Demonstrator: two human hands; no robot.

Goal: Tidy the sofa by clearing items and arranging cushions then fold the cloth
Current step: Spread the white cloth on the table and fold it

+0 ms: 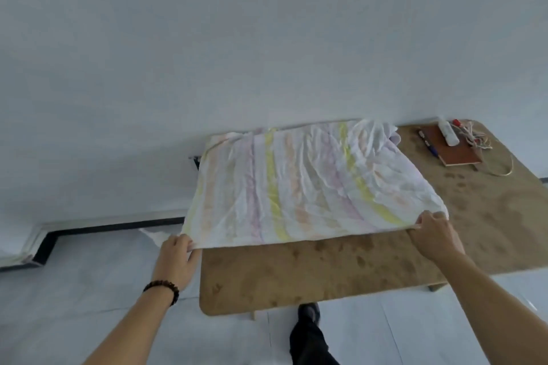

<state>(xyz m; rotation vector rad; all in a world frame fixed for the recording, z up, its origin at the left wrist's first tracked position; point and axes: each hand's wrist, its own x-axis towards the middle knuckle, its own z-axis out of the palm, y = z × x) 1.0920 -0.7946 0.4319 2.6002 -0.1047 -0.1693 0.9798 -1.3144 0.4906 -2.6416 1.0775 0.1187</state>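
the striped cloth (pixel 308 184) lies spread over the far part of the brown tabletop (pixel 341 270), its near corners each held in the pinching grip of the left hand (pixel 178 258) and right hand (pixel 436 238), likely to keep it taut for folding.

A brown table (pixel 341 270) is holding things.
A striped cloth (pixel 311 184) is lying on it; a red book (pixel 462 152) is sitting farther right.
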